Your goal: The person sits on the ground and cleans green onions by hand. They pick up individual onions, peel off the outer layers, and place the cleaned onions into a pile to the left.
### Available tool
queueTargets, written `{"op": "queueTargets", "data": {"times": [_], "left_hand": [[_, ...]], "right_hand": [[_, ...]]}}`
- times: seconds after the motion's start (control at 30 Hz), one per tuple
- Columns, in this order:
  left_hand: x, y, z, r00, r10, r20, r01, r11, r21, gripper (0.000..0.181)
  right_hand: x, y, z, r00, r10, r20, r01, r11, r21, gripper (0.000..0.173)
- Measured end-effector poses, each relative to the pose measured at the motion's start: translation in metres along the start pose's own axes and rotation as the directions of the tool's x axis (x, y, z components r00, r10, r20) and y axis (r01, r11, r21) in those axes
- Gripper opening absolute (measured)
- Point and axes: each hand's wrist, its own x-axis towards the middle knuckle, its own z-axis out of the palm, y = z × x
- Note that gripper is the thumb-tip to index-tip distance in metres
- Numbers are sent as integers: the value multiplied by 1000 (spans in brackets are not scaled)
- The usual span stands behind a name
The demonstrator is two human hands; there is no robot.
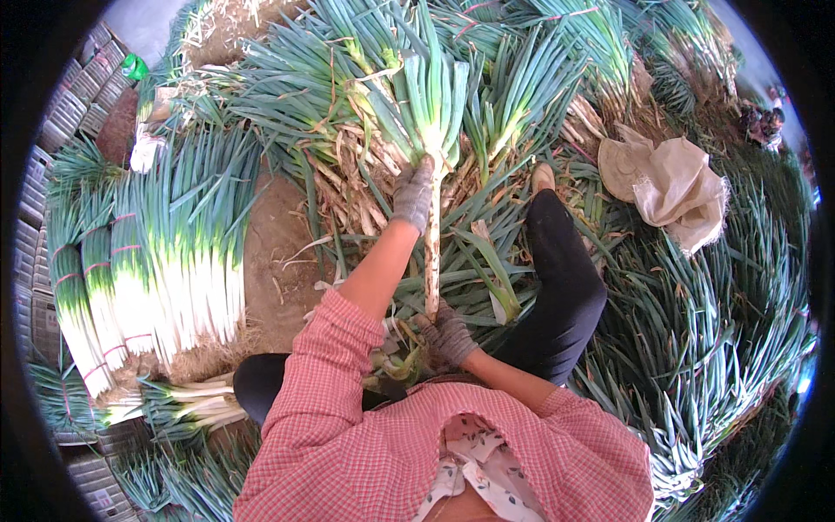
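Observation:
Upright before me in the view is a long green onion (432, 254), its lower stalk brown with soil and its leaves fanned out at the top. My left hand (415, 191), in a grey knit glove with bare fingertips, grips it just below the leaves. At the root end my right hand (446, 334), gloved the same way, closes around the base; the roots are mostly hidden. Behind the held stalk lies a heap of unpeeled green onions (355, 163) with dry brown skins. Loose stripped leaves (417, 287) cover the ground between my legs.
To the left, cleaned white-stemmed green onions (189, 280) lie in a row beside tied bundles (98, 307). Plastic crates (29, 189) line the far left. A crumpled pale sack (672, 183) rests on the right, above a large mass of green onions (691, 339). Another person (763, 124) is at far right.

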Motion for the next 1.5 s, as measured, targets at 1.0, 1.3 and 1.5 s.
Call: {"op": "queueTargets", "data": {"times": [1.0,1.3,1.5], "left_hand": [[-133,3,27,875,460,153,-480,867,134,28],[-129,21,40,548,602,581,-679,-86,729,33],[-116,8,33,643,595,483,-608,12,794,30]], "right_hand": [[100,-139,-163,967,60,-247,221,282,934,35],[114,-107,-136,946,191,-264,182,361,914,51],[131,-85,-126,926,223,-305,204,384,901,29]]}}
